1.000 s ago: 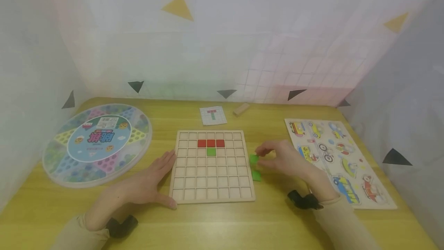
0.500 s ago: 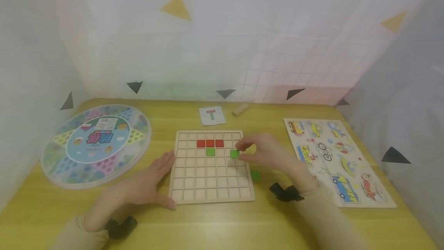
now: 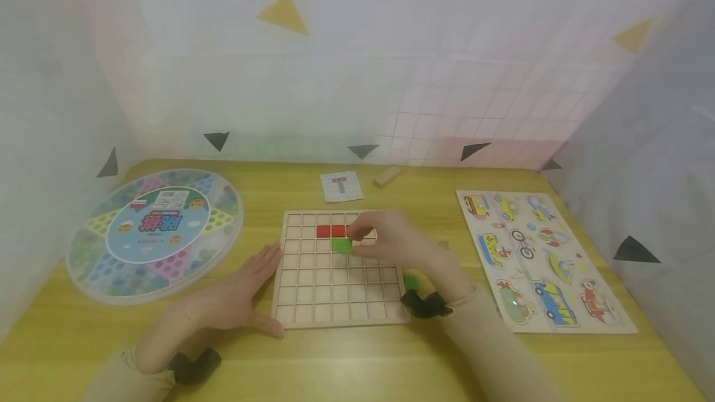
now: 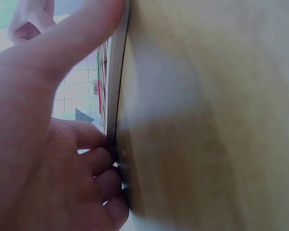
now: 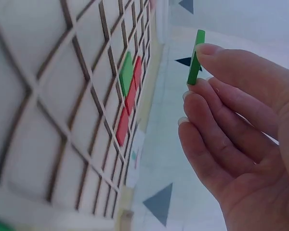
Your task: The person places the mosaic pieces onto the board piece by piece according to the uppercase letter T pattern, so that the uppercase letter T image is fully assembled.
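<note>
A wooden grid board (image 3: pixel 313 293) lies on the table, with red tiles (image 3: pixel 331 231) in a row near its far side. Below that row sits a green tile (image 5: pixel 126 73), seen in the right wrist view. My right hand (image 3: pixel 402 244) pinches another green tile (image 5: pixel 196 55) between thumb and fingers, held above the board near that row. My left hand (image 3: pixel 237 293) rests against the board's left edge, thumb at the near corner, fingers extended. One more green tile (image 3: pixel 411 281) lies on the table by the board's right edge, partly hidden by my right wrist.
Behind the board lie a card with a printed red and green T pattern (image 3: pixel 342 187) and a small wooden block (image 3: pixel 386 176). A round Chinese checkers set (image 3: pixel 156 234) is at left. A vehicle picture puzzle (image 3: pixel 544 259) lies at right. Fabric walls enclose the table.
My right hand has picked up a green tile from beside the board and carried it left, over the grid towards the red row. My left hand has stayed in place.
</note>
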